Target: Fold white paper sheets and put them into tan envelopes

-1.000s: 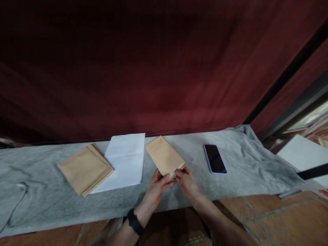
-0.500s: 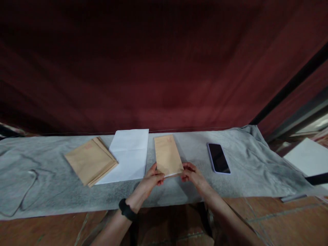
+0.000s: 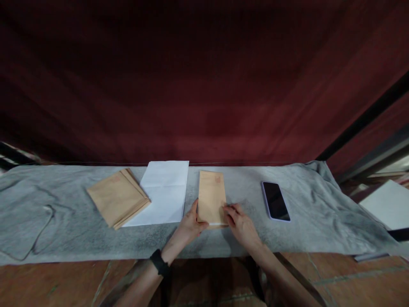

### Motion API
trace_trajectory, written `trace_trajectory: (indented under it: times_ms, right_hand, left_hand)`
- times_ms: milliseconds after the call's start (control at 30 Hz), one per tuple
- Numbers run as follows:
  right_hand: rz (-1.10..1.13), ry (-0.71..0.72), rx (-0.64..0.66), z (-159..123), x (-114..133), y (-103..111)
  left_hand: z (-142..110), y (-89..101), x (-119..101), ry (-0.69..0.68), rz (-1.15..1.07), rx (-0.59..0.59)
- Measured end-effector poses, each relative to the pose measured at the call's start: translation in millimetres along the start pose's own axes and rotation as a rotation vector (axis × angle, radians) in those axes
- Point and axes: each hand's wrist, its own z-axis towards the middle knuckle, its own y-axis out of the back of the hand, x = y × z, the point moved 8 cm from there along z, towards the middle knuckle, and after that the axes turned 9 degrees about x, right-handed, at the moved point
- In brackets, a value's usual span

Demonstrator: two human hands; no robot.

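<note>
1. plain tan over the envelope (image 3: pixel 209 196), with a small reddish print near the far right corner and a white strip along the near edge.
2. matching tan on the envelope stack (image 3: pixel 115 200), with a fainter reddish print.
3. plain white on the paper (image 3: pixel 166 198).
4. black on the phone's screen, pale lavender around the rim of the phone (image 3: pixel 276 201).
5. mottled grey, lighter and darker in patches, over the cloth (image 3: pixel 303 230).
6. solid black on the wristband (image 3: pixel 159 262).
7. dark red, deepening almost to black at the top, on the backdrop (image 3: pixel 204 111).
8. orange-brown with paler grey lines between on the floor tiles (image 3: pixel 338 277).

envelope (image 3: pixel 211 194): matt paper, apparently smooth
</note>
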Motion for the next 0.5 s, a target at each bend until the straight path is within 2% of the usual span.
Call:
trace_trajectory:
  times_ms: [133,267,367,500]
  right_hand:
    - [-0.037,0.026,0.024,0.1,5.0,1.6]
    - [-0.032,0.056,0.052,-0.2,8.2,2.9]
    - [-0.021,0.067,0.061,-0.5,9.3,3.3]
    - [-0.07,0.076,0.04,-0.2,12.1,3.0]
  left_hand:
    - [-6.4,7.2,-9.4,-0.001,0.397,-0.078]
    - [-10.2,3.5,-16.5,0.004,0.719,-0.032]
    - [-13.8,-0.1,-20.5,-0.011,0.846,0.008]
    - [-21.3,1.4,-25.0,-0.014,0.91,0.001]
